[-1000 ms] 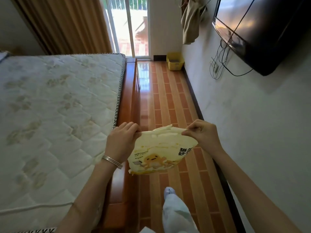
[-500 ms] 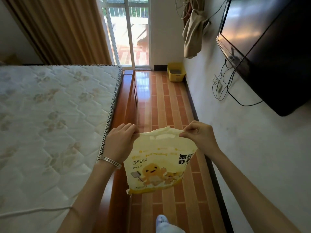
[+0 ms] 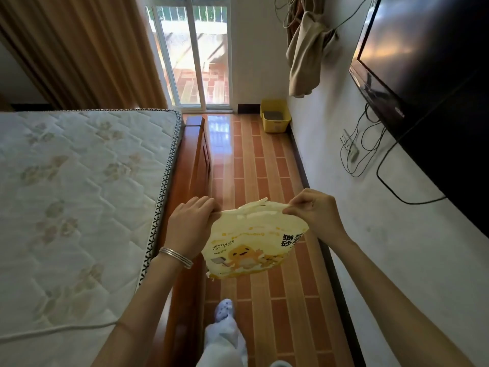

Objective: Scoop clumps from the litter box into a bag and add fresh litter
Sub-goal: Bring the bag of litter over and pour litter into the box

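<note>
Litter box [image 3: 275,119] nearer; litter bag [image 3: 254,247] between the hands [image 3: 190,226] [image 3: 315,215], both pinching its top

A pale yellow plastic bag of cat litter [image 3: 254,242], printed "BENTONITE CAT LITTER" above an orange cartoon figure, hangs upright and crumpled above the floor in the near middle. The left hand [image 3: 190,226] and the right hand [image 3: 315,213] pinch its top corners. A yellow rectangular plastic litter box [image 3: 275,119] holding grey litter sits on the far floor against the right wall.
</note>
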Demonstrator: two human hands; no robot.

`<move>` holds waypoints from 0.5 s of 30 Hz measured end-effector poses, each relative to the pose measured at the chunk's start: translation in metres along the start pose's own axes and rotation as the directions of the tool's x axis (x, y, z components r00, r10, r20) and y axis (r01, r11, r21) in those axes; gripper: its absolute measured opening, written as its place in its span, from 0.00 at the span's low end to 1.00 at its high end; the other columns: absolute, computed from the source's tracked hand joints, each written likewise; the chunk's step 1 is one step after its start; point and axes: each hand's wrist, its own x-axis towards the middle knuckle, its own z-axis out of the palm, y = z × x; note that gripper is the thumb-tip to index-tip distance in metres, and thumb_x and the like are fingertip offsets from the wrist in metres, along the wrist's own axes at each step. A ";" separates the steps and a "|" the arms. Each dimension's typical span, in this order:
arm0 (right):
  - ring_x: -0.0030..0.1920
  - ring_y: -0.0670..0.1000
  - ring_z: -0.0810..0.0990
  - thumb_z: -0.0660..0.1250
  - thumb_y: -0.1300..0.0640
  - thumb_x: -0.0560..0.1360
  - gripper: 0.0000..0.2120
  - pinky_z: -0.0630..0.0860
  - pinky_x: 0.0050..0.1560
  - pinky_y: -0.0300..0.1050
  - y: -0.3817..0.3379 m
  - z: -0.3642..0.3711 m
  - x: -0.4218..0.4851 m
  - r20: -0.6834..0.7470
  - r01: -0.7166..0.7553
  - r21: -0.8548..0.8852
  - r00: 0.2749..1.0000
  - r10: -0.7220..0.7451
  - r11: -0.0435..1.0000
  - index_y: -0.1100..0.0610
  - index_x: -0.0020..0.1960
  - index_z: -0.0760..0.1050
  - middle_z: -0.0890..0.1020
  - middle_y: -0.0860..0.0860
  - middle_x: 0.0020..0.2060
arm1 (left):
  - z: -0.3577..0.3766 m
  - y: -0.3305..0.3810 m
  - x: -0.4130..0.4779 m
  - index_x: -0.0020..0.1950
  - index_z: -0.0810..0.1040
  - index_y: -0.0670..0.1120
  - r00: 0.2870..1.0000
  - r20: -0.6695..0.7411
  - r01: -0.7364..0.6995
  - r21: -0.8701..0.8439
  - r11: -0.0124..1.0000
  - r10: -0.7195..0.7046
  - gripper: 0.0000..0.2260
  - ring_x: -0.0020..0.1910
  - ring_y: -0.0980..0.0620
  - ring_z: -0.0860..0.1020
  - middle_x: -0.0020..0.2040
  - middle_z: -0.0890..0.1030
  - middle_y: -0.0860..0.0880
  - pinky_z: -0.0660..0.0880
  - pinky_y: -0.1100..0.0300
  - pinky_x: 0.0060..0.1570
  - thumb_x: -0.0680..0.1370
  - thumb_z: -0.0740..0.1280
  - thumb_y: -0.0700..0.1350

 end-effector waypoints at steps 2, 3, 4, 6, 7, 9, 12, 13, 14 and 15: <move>0.37 0.45 0.78 0.78 0.61 0.62 0.07 0.73 0.38 0.32 0.004 0.008 0.029 -0.012 -0.005 -0.002 1.000 0.005 1.000 0.55 0.35 0.81 0.80 0.48 0.32 | 0.010 -0.017 0.027 0.39 0.76 0.48 1.000 0.004 -0.008 -0.010 1.000 0.008 0.07 0.33 0.49 0.76 0.35 0.77 0.54 0.63 0.60 0.32 0.71 0.73 0.42; 0.36 0.44 0.78 0.78 0.61 0.62 0.07 0.73 0.38 0.32 0.006 0.012 0.045 -0.018 -0.008 -0.009 1.000 0.008 1.000 0.54 0.35 0.81 0.80 0.47 0.32 | 0.014 -0.025 0.042 0.38 0.76 0.48 1.000 0.007 -0.011 -0.014 1.000 0.011 0.07 0.33 0.49 0.76 0.35 0.77 0.53 0.62 0.60 0.32 0.70 0.74 0.42; 0.36 0.44 0.78 0.78 0.60 0.62 0.07 0.74 0.38 0.32 0.008 0.016 0.061 -0.023 -0.011 -0.015 1.000 0.011 1.000 0.54 0.35 0.81 0.80 0.46 0.32 | 0.018 -0.034 0.057 0.38 0.76 0.48 1.000 0.008 -0.014 -0.018 1.000 0.014 0.07 0.33 0.49 0.76 0.34 0.77 0.53 0.62 0.60 0.32 0.69 0.75 0.41; 0.36 0.45 0.78 0.78 0.59 0.62 0.06 0.75 0.38 0.34 0.011 0.025 0.093 -0.032 -0.014 -0.027 0.999 0.014 1.000 0.54 0.35 0.81 0.80 0.47 0.32 | 0.025 -0.053 0.087 0.38 0.76 0.47 1.000 0.003 -0.022 -0.022 1.000 0.022 0.08 0.32 0.49 0.76 0.34 0.78 0.53 0.62 0.61 0.31 0.69 0.75 0.41; 0.36 0.45 0.78 0.78 0.59 0.62 0.06 0.75 0.39 0.35 0.013 0.029 0.108 -0.038 -0.016 -0.035 0.999 0.015 0.999 0.54 0.35 0.81 0.81 0.48 0.32 | 0.029 -0.062 0.102 0.38 0.76 0.47 1.000 0.000 -0.028 -0.024 0.999 0.028 0.08 0.32 0.49 0.76 0.34 0.78 0.53 0.62 0.61 0.30 0.69 0.75 0.41; 0.36 0.44 0.78 0.78 0.59 0.62 0.06 0.75 0.38 0.34 0.017 0.039 0.137 -0.053 -0.038 -0.036 0.998 0.036 0.999 0.55 0.35 0.81 0.81 0.48 0.33 | 0.039 -0.081 0.131 0.38 0.76 0.47 0.999 -0.001 -0.039 -0.031 0.999 0.039 0.08 0.32 0.49 0.76 0.34 0.78 0.53 0.63 0.60 0.30 0.69 0.75 0.41; 0.36 0.43 0.78 0.77 0.59 0.63 0.06 0.73 0.38 0.31 0.022 0.053 0.176 -0.075 -0.094 -0.016 0.993 0.092 0.995 0.54 0.35 0.81 0.80 0.46 0.32 | 0.056 -0.105 0.170 0.38 0.76 0.48 0.998 -0.005 -0.057 -0.035 0.998 0.057 0.08 0.32 0.49 0.76 0.34 0.78 0.53 0.63 0.59 0.30 0.69 0.75 0.41; 0.36 0.43 0.78 0.77 0.59 0.63 0.06 0.72 0.38 0.31 0.025 0.056 0.189 -0.079 -0.100 -0.017 0.992 0.099 0.995 0.54 0.35 0.81 0.80 0.46 0.32 | 0.061 -0.113 0.182 0.38 0.76 0.48 0.998 -0.006 -0.067 -0.033 0.997 0.067 0.08 0.32 0.49 0.75 0.34 0.77 0.53 0.63 0.59 0.31 0.69 0.75 0.41; 0.36 0.43 0.78 0.77 0.59 0.63 0.06 0.72 0.38 0.31 0.027 0.060 0.201 -0.081 -0.103 -0.019 0.992 0.101 0.995 0.54 0.35 0.81 0.80 0.47 0.33 | 0.065 -0.119 0.193 0.38 0.76 0.48 0.997 -0.006 -0.074 -0.033 0.997 0.074 0.08 0.32 0.49 0.75 0.34 0.77 0.53 0.63 0.59 0.31 0.69 0.75 0.41; 0.36 0.43 0.78 0.77 0.60 0.63 0.06 0.73 0.38 0.31 0.029 0.063 0.213 -0.083 -0.108 -0.016 0.991 0.106 0.994 0.55 0.35 0.81 0.81 0.48 0.33 | 0.068 -0.126 0.204 0.38 0.76 0.48 0.997 -0.007 -0.077 -0.034 0.996 0.077 0.08 0.32 0.49 0.75 0.34 0.77 0.53 0.62 0.59 0.31 0.70 0.75 0.41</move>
